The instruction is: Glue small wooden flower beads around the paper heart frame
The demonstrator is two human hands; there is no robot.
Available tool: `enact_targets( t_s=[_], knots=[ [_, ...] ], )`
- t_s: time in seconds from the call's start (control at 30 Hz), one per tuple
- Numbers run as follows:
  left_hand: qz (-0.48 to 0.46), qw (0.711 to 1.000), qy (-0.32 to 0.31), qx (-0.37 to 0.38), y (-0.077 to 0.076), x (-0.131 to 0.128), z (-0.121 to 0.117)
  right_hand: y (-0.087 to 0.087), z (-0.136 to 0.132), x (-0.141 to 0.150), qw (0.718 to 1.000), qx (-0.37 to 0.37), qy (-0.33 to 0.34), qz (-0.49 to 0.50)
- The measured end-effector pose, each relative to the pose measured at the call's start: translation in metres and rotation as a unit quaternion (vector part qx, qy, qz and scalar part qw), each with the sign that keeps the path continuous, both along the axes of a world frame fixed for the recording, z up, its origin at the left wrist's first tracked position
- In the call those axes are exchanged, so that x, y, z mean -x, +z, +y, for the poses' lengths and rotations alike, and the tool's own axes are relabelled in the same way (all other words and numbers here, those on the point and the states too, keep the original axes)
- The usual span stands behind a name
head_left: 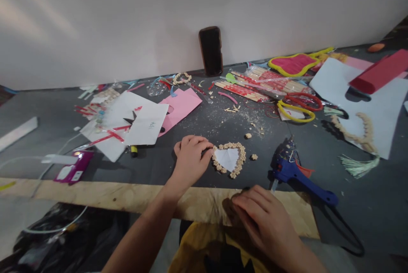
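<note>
A white paper heart rimmed with small wooden bits (228,159) lies on the dark table near its front edge. My left hand (190,158) rests curled just left of it, fingertips pinched against the heart's left rim. My right hand (262,217) lies palm down on the wooden strip (95,194) along the table front, fingers bent and together, with nothing visible in them. A blue glue gun (298,173) lies to the right of the heart, its cord trailing off the edge.
Yellow and red scissors (298,106), packs of chopsticks (255,86), pink and white paper sheets (140,124), a red paper roll (379,71), a second beaded heart shape (357,130) and a phone (210,50) leaning on the wall crowd the table's back half.
</note>
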State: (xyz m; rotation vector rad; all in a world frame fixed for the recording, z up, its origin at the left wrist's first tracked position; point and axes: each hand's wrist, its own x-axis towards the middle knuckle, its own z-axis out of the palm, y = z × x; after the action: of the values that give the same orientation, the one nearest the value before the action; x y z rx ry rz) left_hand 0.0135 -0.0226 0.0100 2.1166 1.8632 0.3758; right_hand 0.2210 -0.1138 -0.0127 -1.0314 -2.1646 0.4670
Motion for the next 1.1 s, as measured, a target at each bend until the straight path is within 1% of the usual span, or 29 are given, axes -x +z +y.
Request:
enact_targets(
  t_s=[0.17,0.33,0.5,0.6,0.67,0.73,0.77,0.8,0.87,0.9,0.97,1.1],
  knots=[
    [0.008,1.0,0.0,0.004,0.002,0.002,-0.001,0.0,-0.001,0.0,1.0,0.0,-0.001,0.001],
    [0.011,1.0,-0.007,-0.004,0.003,0.006,-0.007,0.0,-0.001,-0.001,1.0,-0.015,0.0,-0.002],
    [-0.003,0.999,-0.034,-0.03,-0.003,0.016,-0.016,-0.001,-0.001,0.003,0.999,-0.035,-0.005,-0.016],
    [-0.015,0.997,-0.06,-0.053,-0.009,0.025,-0.021,0.007,-0.004,-0.001,0.998,-0.056,-0.004,0.013],
    [-0.016,0.994,-0.083,-0.065,-0.013,0.032,-0.021,0.017,-0.006,-0.013,0.997,-0.074,-0.019,0.022],
    [-0.013,0.991,-0.109,-0.071,-0.015,0.04,-0.02,0.027,-0.007,-0.033,0.993,-0.1,-0.068,-0.01],
    [-0.01,0.99,-0.122,-0.074,-0.016,0.045,-0.018,0.03,-0.006,-0.045,0.987,-0.114,-0.109,-0.042],
    [-0.006,0.988,-0.136,-0.077,-0.017,0.049,-0.016,0.031,-0.005,-0.057,0.975,-0.131,-0.16,-0.079],
    [0.004,0.983,-0.162,-0.08,-0.018,0.057,-0.011,0.03,-0.001,-0.079,0.951,-0.118,-0.235,-0.163],
    [0.008,0.981,-0.173,-0.082,-0.018,0.06,-0.008,0.027,0.002,-0.087,0.942,-0.098,-0.249,-0.201],
    [0.008,0.978,-0.19,-0.087,-0.017,0.066,-0.003,0.021,0.008,-0.097,0.935,-0.091,-0.236,-0.249],
    [-0.011,0.972,-0.21,-0.108,-0.015,0.07,0.006,0.01,0.02,-0.098,0.919,-0.093,-0.239,-0.299]
  ],
)
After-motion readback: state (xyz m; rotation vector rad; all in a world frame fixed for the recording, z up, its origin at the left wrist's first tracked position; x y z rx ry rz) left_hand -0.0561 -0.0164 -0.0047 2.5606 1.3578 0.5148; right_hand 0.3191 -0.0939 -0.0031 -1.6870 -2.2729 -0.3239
